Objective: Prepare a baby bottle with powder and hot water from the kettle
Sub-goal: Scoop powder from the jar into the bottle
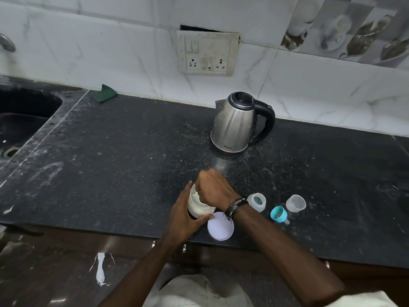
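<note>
Left hand (pixel 184 214) grip wrapped round powder jar (pixel 199 207), right hand (pixel 213 187) fist over its mouth, grip contents unseen, kettle (pixel 235 124) at twelve o'clock on bench (pixel 110 162)

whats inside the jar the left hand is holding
White powder shows through the jar wall, filling much of it. The right hand reaches into its mouth, covering the opening, so any scoop or the powder's surface cannot be seen.

kettle (pixel 235 125): 1 | powder jar (pixel 200 206): 1 | bottle (pixel 256 201): 1 | lid (pixel 220 227): 1
</note>
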{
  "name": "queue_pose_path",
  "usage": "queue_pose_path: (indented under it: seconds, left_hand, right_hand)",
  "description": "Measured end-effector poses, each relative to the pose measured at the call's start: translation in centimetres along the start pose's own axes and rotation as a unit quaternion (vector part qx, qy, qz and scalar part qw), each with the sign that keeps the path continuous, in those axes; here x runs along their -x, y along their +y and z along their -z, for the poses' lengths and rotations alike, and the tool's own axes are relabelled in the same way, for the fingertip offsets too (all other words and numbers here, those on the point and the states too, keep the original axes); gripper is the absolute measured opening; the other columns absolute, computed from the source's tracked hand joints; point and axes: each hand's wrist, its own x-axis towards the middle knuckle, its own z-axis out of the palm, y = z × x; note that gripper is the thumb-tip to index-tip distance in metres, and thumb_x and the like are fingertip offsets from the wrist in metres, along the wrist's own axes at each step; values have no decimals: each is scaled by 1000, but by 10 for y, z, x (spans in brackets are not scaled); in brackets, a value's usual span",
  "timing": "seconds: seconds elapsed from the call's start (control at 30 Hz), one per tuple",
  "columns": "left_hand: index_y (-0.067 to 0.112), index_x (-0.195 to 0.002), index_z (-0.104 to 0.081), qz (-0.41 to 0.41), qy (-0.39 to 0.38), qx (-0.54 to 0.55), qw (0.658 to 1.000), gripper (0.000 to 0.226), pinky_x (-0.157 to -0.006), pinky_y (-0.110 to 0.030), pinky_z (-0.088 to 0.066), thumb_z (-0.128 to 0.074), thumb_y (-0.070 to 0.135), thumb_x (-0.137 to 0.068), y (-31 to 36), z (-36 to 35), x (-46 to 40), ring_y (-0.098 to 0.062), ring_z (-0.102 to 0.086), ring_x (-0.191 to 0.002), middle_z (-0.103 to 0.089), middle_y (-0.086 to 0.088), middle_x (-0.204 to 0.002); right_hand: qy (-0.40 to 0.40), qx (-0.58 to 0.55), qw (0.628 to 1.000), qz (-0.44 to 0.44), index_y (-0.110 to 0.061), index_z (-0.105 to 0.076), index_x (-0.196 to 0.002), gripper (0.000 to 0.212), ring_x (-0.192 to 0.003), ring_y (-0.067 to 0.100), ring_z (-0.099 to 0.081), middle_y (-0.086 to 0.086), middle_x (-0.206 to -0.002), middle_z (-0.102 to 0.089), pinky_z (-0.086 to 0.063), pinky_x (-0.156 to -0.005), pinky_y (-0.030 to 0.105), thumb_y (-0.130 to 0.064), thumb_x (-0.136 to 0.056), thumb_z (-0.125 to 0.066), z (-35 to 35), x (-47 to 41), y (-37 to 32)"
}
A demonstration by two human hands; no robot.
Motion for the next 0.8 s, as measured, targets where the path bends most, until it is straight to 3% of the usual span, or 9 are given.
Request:
queue_pose_path:
  seconds: [0.07, 0.17, 0.37, 0.5, 0.8]
  left_hand:
    - [22, -154, -32, -1, 1, 1, 1000, 114, -111, -23, -39, -95, 40, -61, 1, 0, 0, 1, -44, -137, -45, 15, -151]
    - [23, -153, -33, -3, 3, 1, 1000, 114, -111, -22, -40, -92, 49, -59, 2, 0, 1, 2, -45, -136, -44, 20, -149]
    - [23, -153, -33, -5, 5, -8, 1000, 113, -112, -36, -42, -89, 55, -60, 3, 1, 2, -4, -45, -138, -44, 7, -154]
    - [19, -153, -34, -3, 6, -11, 1000, 115, -113, -39, -42, -90, 54, -59, 2, 1, 2, -4, -44, -138, -43, 9, -154]
    - [16, -152, -36, -10, 8, -20, 1000, 114, -112, -26, -40, -90, 52, -59, 2, 1, 0, -2, -46, -136, -47, 12, -150]
  right_hand:
    - [-2, -20, 1000, 2, -6, -72, -85, 19, -82, 35, -67, 16, -91, -73, -56, -70, 38, -3, -71, -60, -3, -3, 2]
    - [-9, -49, 999, -8, -7, -73, -76, 17, -76, 33, -69, 13, -82, -74, -58, -68, 39, -5, -68, -58, -7, -5, 4]
    - [2, -108, 994, -20, -11, -78, -72, 20, -80, 23, -72, 5, -82, -78, -58, -75, 34, 2, -70, -63, 2, 2, 2]
    - [15, -126, 991, -30, -14, -77, -68, 18, -75, 18, -72, -1, -76, -77, -59, -73, 35, 0, -69, -67, 8, 5, 4]
    - [10, -170, 983, -70, -16, -76, -69, 11, -55, 1, -69, -5, -59, -72, -62, -71, 32, -9, -77, -75, 31, 16, 18]
